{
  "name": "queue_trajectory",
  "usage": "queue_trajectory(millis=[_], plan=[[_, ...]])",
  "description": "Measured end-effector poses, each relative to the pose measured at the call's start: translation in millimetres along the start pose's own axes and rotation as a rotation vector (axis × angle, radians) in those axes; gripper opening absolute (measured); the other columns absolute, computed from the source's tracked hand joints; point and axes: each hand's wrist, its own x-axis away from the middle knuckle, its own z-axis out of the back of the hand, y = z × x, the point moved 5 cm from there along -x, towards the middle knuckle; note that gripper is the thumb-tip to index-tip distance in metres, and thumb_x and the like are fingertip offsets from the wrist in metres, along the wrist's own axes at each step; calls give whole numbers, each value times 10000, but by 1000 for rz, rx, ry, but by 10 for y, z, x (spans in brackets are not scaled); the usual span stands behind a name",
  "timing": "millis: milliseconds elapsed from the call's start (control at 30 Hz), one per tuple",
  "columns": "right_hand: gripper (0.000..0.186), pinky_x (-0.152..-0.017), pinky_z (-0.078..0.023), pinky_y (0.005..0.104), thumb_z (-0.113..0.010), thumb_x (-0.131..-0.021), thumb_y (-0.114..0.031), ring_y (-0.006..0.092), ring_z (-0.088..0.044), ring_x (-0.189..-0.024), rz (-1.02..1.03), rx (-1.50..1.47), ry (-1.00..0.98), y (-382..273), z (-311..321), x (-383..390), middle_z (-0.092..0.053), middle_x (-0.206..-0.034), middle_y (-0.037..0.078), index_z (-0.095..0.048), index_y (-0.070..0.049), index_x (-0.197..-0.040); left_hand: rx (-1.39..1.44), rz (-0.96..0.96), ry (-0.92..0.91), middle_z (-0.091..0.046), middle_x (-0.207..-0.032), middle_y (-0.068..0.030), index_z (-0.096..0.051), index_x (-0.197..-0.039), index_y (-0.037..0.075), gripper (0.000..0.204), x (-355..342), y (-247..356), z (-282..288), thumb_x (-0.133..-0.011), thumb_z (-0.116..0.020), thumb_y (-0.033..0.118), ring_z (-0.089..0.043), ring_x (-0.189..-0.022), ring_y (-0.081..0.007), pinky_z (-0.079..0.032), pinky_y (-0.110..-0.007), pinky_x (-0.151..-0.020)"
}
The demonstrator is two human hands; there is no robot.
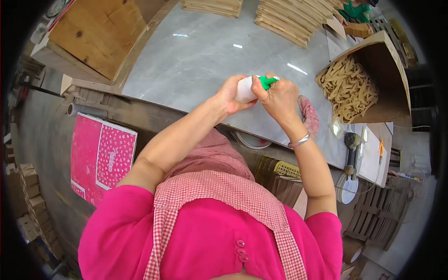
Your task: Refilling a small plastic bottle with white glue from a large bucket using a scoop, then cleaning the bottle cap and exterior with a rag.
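A white bottle [244,90] with a green pointed cap [267,82] is held up over the near edge of the grey tabletop [186,60]. My left hand [230,94] wraps round the bottle's body. At the cap end, my right hand [280,97] is closed with its fingers round the green cap; a bracelet sits on that wrist. Whether the cap is being turned cannot be told from one picture. Just right of my right hand lies a crumpled pink cloth [308,115].
A cardboard box [392,74] of tan curled strips [350,86] lies tipped at the right. Stacked wooden pieces [294,21] line the far side. A black-handled tool [351,149] is at the right edge, a wooden box [95,39] at the left. Another person [357,13] is far right.
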Motion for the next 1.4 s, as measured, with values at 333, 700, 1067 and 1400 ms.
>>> queue_trajectory(millis=[333, 700, 1067, 1400], plan=[[424, -921, -445, 464, -698, -905, -398, 345, -679, -922, 65, 493, 7, 1271, 250, 912, -704, -1093, 166, -676, -87, -1193, 303, -37, -74, -589, -1225, -151, -544, -1230, 86, 331, -343, -1, 467, -962, -559, 279, -602, -1119, -315, -547, -471, -872], [152, -781, -544, 388, -664, -906, -109, 291, -675, -858, 258, -66, 262, -88, 278, 0, -688, -984, 139, -719, -57, -1038, 238, -177, 29, -616, -1187, -140, -543, -1226, 84, 333, -258, -183, 273, -950, -550, 271, -621, -1106, -306, -534, -499, -931], [142, -652, -525, 315, -653, -960, -138, 217, -700, -725, -246, -565, 607, 352, 514, -251, -723, -831, 139, -642, 3, -975, 245, -243, -25, -615, -1243, -177, -563, -1250, 51, 366, -244, 134, 297, -974, -525, 288, -610, -1175, -348, -549, -492, -970], [412, -1124, -359, 501, -593, -890, -207, 366, -508, -1284, -158, 203, 80, 1516, -746, 641, -576, -1367, 173, -607, -65, -1276, 590, -307, -203, -356, -1529, -244, -357, -1416, -43, 628, 647, 606, 874, -992, -560, 373, -398, -1390, -456, -367, -578, -1166]])
